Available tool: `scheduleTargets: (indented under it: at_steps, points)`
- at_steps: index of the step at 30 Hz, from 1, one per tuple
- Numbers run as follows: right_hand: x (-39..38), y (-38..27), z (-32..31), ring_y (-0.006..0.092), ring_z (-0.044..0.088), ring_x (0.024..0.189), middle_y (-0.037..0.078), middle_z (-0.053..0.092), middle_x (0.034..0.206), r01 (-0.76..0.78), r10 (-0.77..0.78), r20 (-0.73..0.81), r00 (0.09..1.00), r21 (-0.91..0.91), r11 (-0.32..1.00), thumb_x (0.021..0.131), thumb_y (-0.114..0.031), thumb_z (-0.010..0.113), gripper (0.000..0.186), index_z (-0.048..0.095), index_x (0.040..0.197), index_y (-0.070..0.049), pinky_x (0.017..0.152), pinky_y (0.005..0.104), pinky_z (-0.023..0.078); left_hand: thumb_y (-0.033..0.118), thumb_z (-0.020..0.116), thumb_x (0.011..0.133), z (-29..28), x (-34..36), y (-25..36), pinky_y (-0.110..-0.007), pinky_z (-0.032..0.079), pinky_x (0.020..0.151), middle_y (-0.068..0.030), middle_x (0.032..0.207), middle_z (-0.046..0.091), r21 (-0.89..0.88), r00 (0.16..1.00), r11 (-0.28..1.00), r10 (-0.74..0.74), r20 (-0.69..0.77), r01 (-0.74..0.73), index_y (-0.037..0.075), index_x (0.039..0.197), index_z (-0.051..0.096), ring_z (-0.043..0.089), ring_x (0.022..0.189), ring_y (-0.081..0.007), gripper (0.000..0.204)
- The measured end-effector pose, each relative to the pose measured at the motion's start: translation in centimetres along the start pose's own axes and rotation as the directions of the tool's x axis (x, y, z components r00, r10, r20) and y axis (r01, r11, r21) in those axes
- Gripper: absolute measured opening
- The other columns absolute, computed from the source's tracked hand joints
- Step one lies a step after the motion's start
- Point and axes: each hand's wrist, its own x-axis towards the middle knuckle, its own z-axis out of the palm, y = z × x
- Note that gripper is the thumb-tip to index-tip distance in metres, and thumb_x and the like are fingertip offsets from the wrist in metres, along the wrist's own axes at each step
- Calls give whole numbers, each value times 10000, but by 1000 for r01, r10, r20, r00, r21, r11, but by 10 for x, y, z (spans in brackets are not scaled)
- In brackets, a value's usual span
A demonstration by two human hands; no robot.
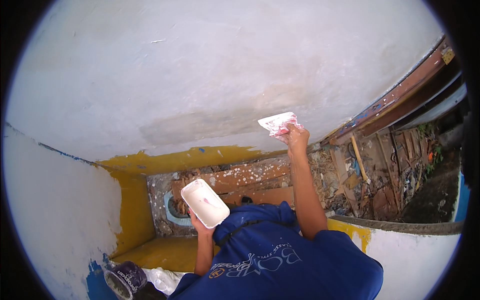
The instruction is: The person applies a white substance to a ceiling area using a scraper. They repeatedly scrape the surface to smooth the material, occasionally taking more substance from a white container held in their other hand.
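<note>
My left hand [201, 226] grips the side of a white rectangular tub [202, 196], tilted, with white paste smeared inside. Raised to the right, my right hand [297, 137] pinches a flat red putty spreader [278, 123] coated with white paste. The spreader is close to the pale wall [200, 70]; whether it touches cannot be made out. A damp-looking greyish-brown patch [200, 122] spreads across the wall left of the spreader.
Mustard-yellow paint [135, 192] covers the lower walls in the corner. Paint-spotted planks [240, 179] lie on the floor near a light-blue basin-like object [175, 215]. A dark bucket [127, 277] and white plastic bag [163, 280] stand lower left. Debris and loose wood [359, 159] lie right.
</note>
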Motion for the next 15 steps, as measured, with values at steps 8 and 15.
scheduleTargets:
  at_steps: [8, 15]
  points:
    - [16, -54, 49, 296, 644, 747, 218, 578, 895, 27, -41, 39, 998, 320, 947, 827, 4, 480, 162, 515, 916, 135, 601, 377, 605, 460, 353, 929, 0, -7, 7, -534, 339, 998, -56, 1327, 432, 27, 1000, 999, 18, -13, -17, 130, 1361, 337, 459, 1183, -246, 544]
    - [-4, 20, -19, 285, 637, 780, 198, 582, 875, 4, 3, -47, 999, 151, 989, 829, -27, 491, 179, 488, 946, 108, 673, 415, 585, 463, 361, 921, 5, -5, -1, -521, 378, 966, -90, 1267, 474, 7, 997, 1000, 29, -65, -29, 113, 1334, 361, 500, 1129, -261, 541]
